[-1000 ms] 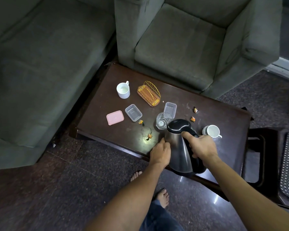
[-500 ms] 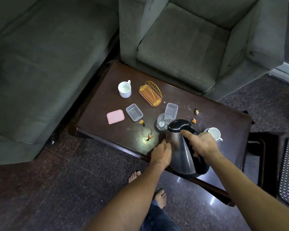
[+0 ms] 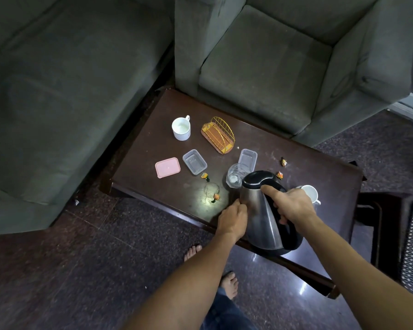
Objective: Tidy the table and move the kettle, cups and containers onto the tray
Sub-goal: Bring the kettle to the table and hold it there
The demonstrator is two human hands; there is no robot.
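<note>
Right hand (image 3: 293, 206) grips the kettle (image 3: 258, 215) by its handle; left hand (image 3: 233, 220), fingers curled, presses its side.

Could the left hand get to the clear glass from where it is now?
Probably yes: the left hand touches the kettle, and only bare table lies between that hand and the glass.

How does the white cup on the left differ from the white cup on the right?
The left cup is in full view; the right cup is partly hidden behind the right hand, which grips the kettle handle. The left cup's handle points to the table's far side; the right cup's handle points to the near right. The left cup stands beside a yellow wire holder, the right cup beside the kettle. Both are white and upright.
</note>
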